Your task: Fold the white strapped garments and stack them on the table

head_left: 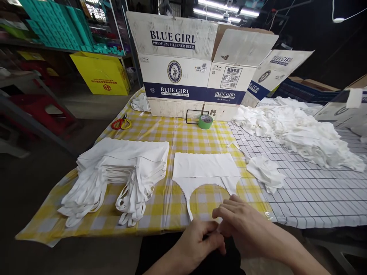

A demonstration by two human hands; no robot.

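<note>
A white camisole lies flat near the table's front edge, its scalloped band away from me and its straps running toward my hands. Past the edge, above my lap, my left hand is closed in a pinch where one strap disappears behind it. My right hand has curled fingers, closed over the end of the other strap, and meets the left at the fingertips. The exact grip is hidden by the fingers. On the left stands a neat stack of white camisoles, straps hanging toward me.
White cloth pieces form a heap on the right, with a single crumpled piece nearer. Behind are beer cartons, a green tape roll and red-and-yellow-handled scissors. A yellow checked cloth covers the table.
</note>
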